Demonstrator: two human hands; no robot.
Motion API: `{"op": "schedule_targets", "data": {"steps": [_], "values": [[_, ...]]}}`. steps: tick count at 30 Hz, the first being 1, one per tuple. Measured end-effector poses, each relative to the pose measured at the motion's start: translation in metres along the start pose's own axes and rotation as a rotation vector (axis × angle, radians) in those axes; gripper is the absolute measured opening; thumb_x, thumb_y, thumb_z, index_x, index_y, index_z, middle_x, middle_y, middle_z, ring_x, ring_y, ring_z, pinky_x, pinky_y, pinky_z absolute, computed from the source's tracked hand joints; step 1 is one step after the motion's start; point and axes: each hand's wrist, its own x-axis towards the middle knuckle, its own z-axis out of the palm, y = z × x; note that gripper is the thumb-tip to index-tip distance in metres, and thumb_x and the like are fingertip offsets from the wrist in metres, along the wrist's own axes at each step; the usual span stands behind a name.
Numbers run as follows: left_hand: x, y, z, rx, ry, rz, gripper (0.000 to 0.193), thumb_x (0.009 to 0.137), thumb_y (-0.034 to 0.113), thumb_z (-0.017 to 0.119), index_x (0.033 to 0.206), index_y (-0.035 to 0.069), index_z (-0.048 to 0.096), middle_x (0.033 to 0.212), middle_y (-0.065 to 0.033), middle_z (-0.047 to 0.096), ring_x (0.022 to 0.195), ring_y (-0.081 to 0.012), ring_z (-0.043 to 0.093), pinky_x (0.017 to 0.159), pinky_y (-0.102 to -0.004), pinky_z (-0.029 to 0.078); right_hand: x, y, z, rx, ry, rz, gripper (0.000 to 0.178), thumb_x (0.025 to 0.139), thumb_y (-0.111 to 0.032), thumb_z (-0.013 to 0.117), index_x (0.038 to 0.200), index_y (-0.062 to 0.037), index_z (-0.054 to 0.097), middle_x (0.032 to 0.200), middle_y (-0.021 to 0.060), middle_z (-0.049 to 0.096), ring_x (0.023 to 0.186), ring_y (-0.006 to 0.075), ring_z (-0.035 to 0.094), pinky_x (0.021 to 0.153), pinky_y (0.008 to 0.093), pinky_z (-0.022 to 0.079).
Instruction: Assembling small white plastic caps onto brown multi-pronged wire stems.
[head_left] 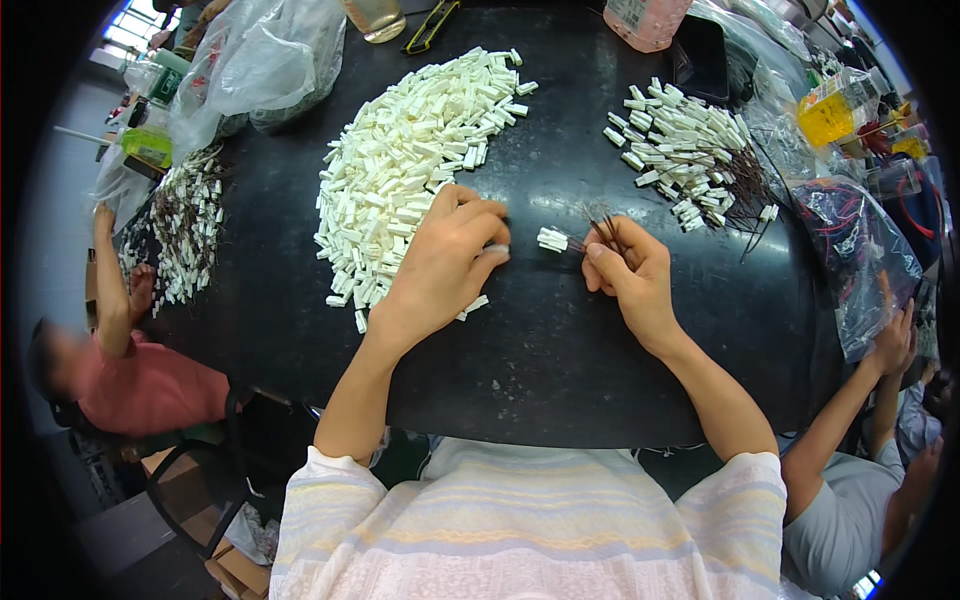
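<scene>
A large heap of small white plastic housings [385, 165] lies on the black table, left of centre. My left hand [445, 265] is over the heap's right edge with fingers curled toward the thumb. Something whitish shows at its fingertips, too small to make out. To the right, my right hand [632, 265] pinches a bundle of thin dark wires [603, 232] between thumb and fingers. A few white housings [552, 240] sit at the wire ends, pointing toward my left hand. Fine bare wire ends fan out above the fingers.
A smaller pile of wired white housings [690, 150] lies at the far right, near a phone [700, 58] and a pink bottle [645, 20]. A yellow-black cutter [432, 27] and plastic bags [265, 75] lie at the back. Co-workers' arms [118, 270] reach in at both sides.
</scene>
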Motion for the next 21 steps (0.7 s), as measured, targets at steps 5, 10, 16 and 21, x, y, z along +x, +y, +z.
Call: {"op": "schedule_targets", "data": {"steps": [5, 10, 16, 21], "values": [[0.002, 0.014, 0.006, -0.519, 0.001, -0.397, 0.007, 0.076, 0.000, 0.063, 0.081, -0.001, 0.059, 0.082, -0.0052, 0.061, 0.071, -0.0101, 0.054, 0.061, -0.0228, 0.043, -0.002, 0.001, 0.001, -0.102, 0.000, -0.025, 0.007, 0.081, -0.006, 0.057, 0.079, -0.0004, 0.053, 0.065, -0.0020, 0.050, 0.057, 0.0015, 0.044, 0.049, 0.0170, 0.033], [0.000, 0.012, 0.011, -0.726, 0.008, -0.383, 0.014, 0.078, -0.002, 0.061, 0.093, -0.002, 0.061, 0.083, -0.0041, 0.061, 0.073, -0.0071, 0.055, 0.062, -0.0205, 0.043, -0.002, 0.002, 0.002, -0.155, 0.031, -0.064, 0.008, 0.077, -0.005, 0.060, 0.077, -0.0006, 0.054, 0.068, -0.0032, 0.051, 0.060, 0.0002, 0.044, 0.051, 0.0156, 0.033], [0.001, 0.014, 0.013, -0.840, 0.039, -0.381, 0.021, 0.076, -0.007, 0.061, 0.097, -0.002, 0.063, 0.086, -0.0053, 0.062, 0.076, -0.0091, 0.056, 0.069, -0.0215, 0.046, -0.002, 0.002, 0.002, -0.182, 0.042, -0.060, 0.007, 0.076, -0.003, 0.059, 0.075, -0.0007, 0.053, 0.067, -0.0034, 0.050, 0.060, 0.0005, 0.044, 0.051, 0.0155, 0.033], [-0.002, 0.008, 0.017, -0.484, 0.063, -0.172, 0.020, 0.071, -0.010, 0.063, 0.089, -0.002, 0.063, 0.083, -0.0080, 0.062, 0.074, -0.0126, 0.058, 0.067, -0.0228, 0.046, -0.003, 0.003, 0.002, -0.185, 0.037, -0.098, 0.006, 0.075, 0.000, 0.058, 0.075, 0.0006, 0.052, 0.069, -0.0026, 0.052, 0.062, 0.0007, 0.045, 0.053, 0.0160, 0.036]]}}
